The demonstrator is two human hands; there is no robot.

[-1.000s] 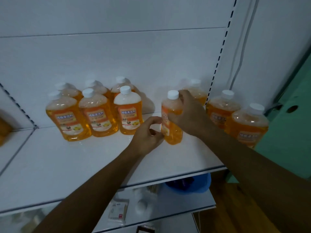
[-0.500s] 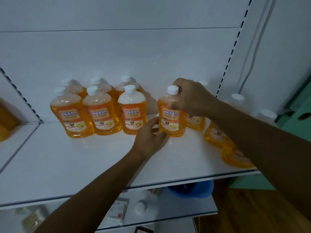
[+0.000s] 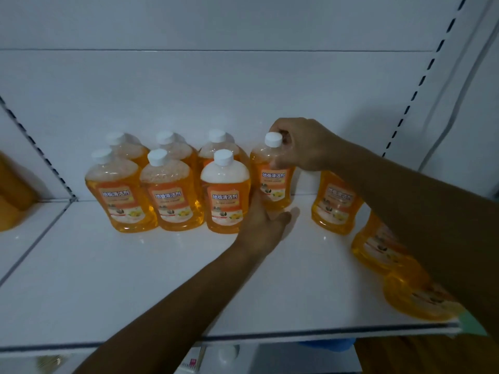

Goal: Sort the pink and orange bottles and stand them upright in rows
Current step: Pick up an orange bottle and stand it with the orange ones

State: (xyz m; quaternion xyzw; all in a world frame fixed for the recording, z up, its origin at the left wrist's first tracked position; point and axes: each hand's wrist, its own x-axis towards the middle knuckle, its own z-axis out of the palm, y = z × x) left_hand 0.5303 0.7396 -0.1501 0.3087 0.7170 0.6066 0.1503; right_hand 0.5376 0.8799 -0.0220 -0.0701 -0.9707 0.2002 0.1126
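Orange bottle (image 3: pixel 272 182) stood far on the shelf (image 3: pixel 135 265), right of the block. My right hand (image 3: pixel 302 144) fingers pinched its neck; left hand (image 3: pixel 263 225), fingers straight, touched its base. Best seated flush, label forward.

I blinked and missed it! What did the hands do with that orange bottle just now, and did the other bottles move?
The right hand turned the orange bottle label-forward and slid it back and left, next to the two rows of three bottles; it now grips the neck by the cap. The left hand opened and steadies the bottle's base. The rows and the shelf stayed put.
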